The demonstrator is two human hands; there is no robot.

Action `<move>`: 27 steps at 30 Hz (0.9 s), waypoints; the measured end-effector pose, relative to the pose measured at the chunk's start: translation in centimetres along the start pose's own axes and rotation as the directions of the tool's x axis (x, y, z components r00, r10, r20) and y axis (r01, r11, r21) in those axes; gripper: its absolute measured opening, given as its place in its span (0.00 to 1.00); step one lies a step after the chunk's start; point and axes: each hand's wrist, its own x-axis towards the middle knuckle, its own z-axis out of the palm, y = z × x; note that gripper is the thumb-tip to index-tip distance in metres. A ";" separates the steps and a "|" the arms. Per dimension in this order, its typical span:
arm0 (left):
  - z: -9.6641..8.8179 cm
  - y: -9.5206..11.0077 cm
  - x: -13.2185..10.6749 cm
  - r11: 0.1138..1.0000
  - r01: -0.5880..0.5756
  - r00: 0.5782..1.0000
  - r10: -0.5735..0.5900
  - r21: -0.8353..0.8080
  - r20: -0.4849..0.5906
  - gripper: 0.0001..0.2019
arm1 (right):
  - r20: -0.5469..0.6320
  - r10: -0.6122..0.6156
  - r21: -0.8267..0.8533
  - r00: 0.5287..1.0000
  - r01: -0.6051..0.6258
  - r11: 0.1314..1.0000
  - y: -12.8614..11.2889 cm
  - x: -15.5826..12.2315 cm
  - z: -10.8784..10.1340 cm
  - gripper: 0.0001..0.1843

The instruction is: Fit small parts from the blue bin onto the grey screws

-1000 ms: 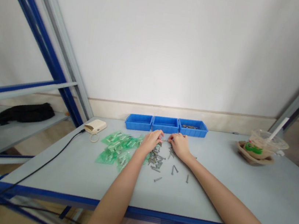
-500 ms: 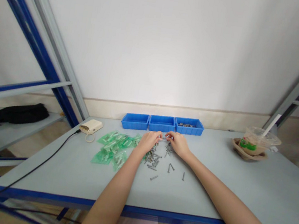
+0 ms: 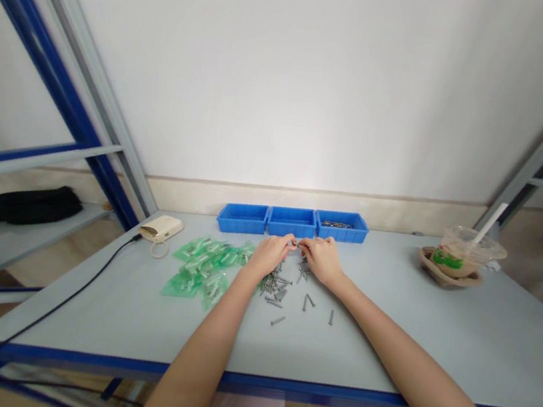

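1. A small metal piece (image 3: pixel 295 243), too small to identify surely, is at the centre of the frame, just below the middle tray.
2. The left hand (image 3: pixel 270 255) has its grip pinched on one end; the right hand (image 3: pixel 323 259) has its grip pinched on the other.
3. Below the hands, loose screws (image 3: pixel 274 287) lie heaped, partly hidden by the left wrist; a few are scattered lower and to the right.
4. Green packets (image 3: pixel 205 263) spread left of centre, near the left forearm.
5. Above the hands stand three blue trays in a row: the left tray (image 3: pixel 242 224), the middle tray (image 3: pixel 290 230) and the right tray (image 3: pixel 341 235), which contains metal pieces (image 3: pixel 336 225).
6. Farther out on the table (image 3: pixel 136 306), a cream device (image 3: pixel 163 227) with a black cable (image 3: pixel 88 282) lies at left; at right, a cup (image 3: pixel 456 253) sits in a brown holder (image 3: pixel 447 279).
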 end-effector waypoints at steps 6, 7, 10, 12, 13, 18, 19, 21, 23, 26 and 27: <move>-0.2 0.0 -0.1 1.000 -0.002 1.000 0.002 0.002 -0.006 0.12 | -0.029 -0.041 0.035 0.999 0.042 0.998 0.0 0.0 0.1 0.13; -0.2 0.0 -0.1 1.000 0.008 1.000 -0.008 0.001 -0.008 0.12 | -0.031 -0.040 0.029 0.999 0.041 0.999 0.0 0.0 0.0 0.13; 0.0 0.0 0.0 0.999 0.040 0.999 -0.040 -0.029 -0.013 0.12 | -0.052 -0.014 0.048 0.999 0.017 0.999 -0.2 0.0 -0.1 0.13; 0.1 0.0 0.0 0.997 0.030 0.999 -0.032 -0.070 -0.021 0.12 | -0.064 -0.005 0.087 0.998 0.011 0.996 -0.1 0.0 -0.1 0.12; 0.1 0.0 0.0 0.996 0.018 0.999 -0.021 -0.091 -0.025 0.11 | -0.065 -0.007 0.108 0.998 0.014 0.994 -0.1 0.0 -0.1 0.12; 0.2 0.1 0.1 0.994 0.003 0.999 -0.008 -0.106 -0.042 0.12 | -0.045 -0.031 0.163 0.999 0.038 0.986 0.0 -0.1 0.0 0.11; 0.2 0.1 0.1 0.995 0.011 0.999 -0.015 -0.096 -0.047 0.13 | -0.047 -0.034 0.165 0.998 0.041 0.985 0.0 -0.1 0.0 0.11; 0.1 0.2 0.1 0.997 0.021 0.998 -0.026 -0.078 -0.058 0.15 | -0.053 -0.037 0.157 0.998 0.045 0.986 0.0 -0.1 -0.1 0.10; 0.2 0.3 0.1 0.996 0.027 0.998 -0.032 -0.087 -0.062 0.16 | -0.055 -0.041 0.134 0.998 0.048 0.990 0.0 0.0 -0.2 0.10; 0.3 0.2 0.1 0.989 0.028 0.998 -0.036 -0.146 -0.055 0.14 | -0.042 -0.049 0.098 0.998 0.053 0.994 0.1 0.0 -0.3 0.12; 0.4 0.2 0.2 0.986 0.025 0.998 -0.034 -0.163 -0.052 0.13 | -0.040 -0.054 0.092 0.998 0.058 0.994 0.1 0.0 -0.3 0.13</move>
